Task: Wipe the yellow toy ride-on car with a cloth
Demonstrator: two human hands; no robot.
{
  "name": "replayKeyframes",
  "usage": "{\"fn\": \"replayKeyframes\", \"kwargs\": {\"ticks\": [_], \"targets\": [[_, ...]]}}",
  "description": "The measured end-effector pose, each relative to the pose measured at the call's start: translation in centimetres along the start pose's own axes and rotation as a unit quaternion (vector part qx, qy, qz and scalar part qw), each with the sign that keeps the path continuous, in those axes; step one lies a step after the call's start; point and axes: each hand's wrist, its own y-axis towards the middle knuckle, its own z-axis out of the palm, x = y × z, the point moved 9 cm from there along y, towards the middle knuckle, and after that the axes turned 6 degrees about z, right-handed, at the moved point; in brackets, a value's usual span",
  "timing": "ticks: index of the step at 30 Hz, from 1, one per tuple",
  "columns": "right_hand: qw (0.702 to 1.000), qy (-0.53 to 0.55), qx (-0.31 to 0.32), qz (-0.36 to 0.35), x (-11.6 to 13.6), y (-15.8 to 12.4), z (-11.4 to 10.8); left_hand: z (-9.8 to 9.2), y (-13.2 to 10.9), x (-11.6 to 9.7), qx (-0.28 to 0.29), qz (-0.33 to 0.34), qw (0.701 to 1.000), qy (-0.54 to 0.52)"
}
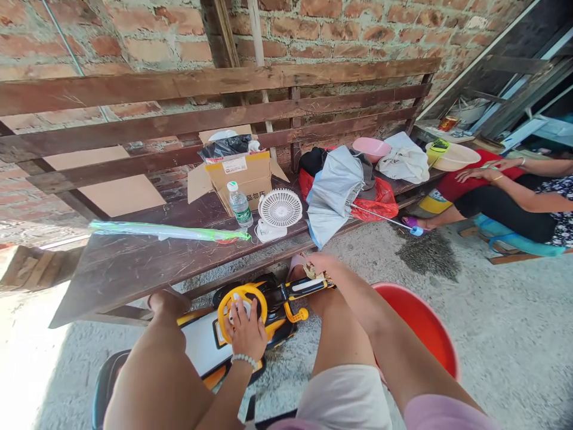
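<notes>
Between my legs stands a yellow, black and white ride-on toy excavator (203, 340) with a yellow steering wheel (245, 289). My left hand (247, 331), a beaded bracelet at its wrist, lies over the wheel with its fingers spread. My right hand (323, 263) is at the far end of the toy's digger arm (304, 286), closed on a crumpled yellowish cloth (312, 272). Its fingers are partly hidden and slightly blurred. A yellow lever (296, 314) sticks out beside the arm.
A long wooden bench (147, 263) holds a cardboard box (242, 179), water bottle (240, 206), white fan (280, 209) and half-folded umbrella (333, 191). A red basin (421, 328) stands on the floor by my right leg. Another person (528, 191) sits at the right.
</notes>
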Motion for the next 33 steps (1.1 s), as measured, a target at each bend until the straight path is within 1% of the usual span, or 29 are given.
{"fn": "replayKeyframes", "kwargs": {"ticks": [2,3,5,7,9,11,13,14,16,18,20,21,23,26,28,31,33], "targets": [[0.998,-0.021,0.061,-0.028,1.4,-0.5,1.4,0.0,0.0,0.1,0.003,0.004,1.0,0.001],[0.995,-0.031,0.078,-0.046,2.1,-1.0,1.9,0.1,0.0,0.1,0.005,0.006,1.0,0.001],[0.993,-0.043,0.075,-0.084,3.6,-1.9,2.2,0.0,0.0,0.1,0.004,0.007,1.0,0.003],[0.991,-0.045,0.051,-0.115,4.7,-2.7,1.8,0.0,0.1,0.1,0.004,0.006,1.0,0.004],[0.993,-0.013,0.019,-0.12,5.2,-3.5,0.8,-0.1,0.2,0.1,0.006,0.003,1.0,0.0],[0.992,0.066,-0.032,-0.101,5.3,-4.3,-0.5,-0.3,0.3,-0.1,0.01,0.001,1.0,-0.005],[0.978,0.163,-0.098,-0.084,5.8,-5.6,-1.5,-0.4,0.4,-0.1,0.013,0.0,1.0,-0.008],[0.969,0.201,-0.121,-0.079,6.3,-6.5,-1.5,-0.5,0.4,-0.1,0.014,-0.001,1.0,-0.008],[0.959,0.236,-0.137,-0.071,7.8,-8.2,0.0,-0.7,0.4,-0.1,0.014,-0.003,1.0,-0.009],[0.97,0.216,-0.102,-0.043,9.1,-9.6,2.9,-0.8,0.4,-0.1,0.012,-0.005,1.0,-0.009],[0.973,0.201,-0.115,-0.02,9.6,-10.8,4.7,-0.8,0.4,-0.1,0.013,-0.006,1.0,-0.008],[0.973,0.194,-0.121,-0.014,9.5,-11.2,5.2,-0.8,0.3,-0.1,0.014,-0.006,1.0,-0.006],[0.974,0.184,-0.125,-0.028,9.2,-11.7,5.5,-0.8,0.3,-0.1,0.016,-0.006,1.0,-0.002],[0.979,0.154,-0.112,-0.076,8.7,-11.9,5.2,-0.8,0.4,-0.1,0.02,-0.009,1.0,-0.003],[0.983,0.116,-0.103,-0.096,8.2,-11.9,4.9,-0.7,0.4,0.0,0.026,-0.009,1.0,-0.009],[0.991,0.056,-0.092,-0.082,6.6,-11.9,4.6,-0.6,0.4,-0.1,0.037,-0.006,0.999,-0.017],[0.995,0.023,-0.086,-0.051,4.6,-11.7,4.4,-0.6,0.3,-0.1,0.041,-0.004,0.999,-0.02]]}}
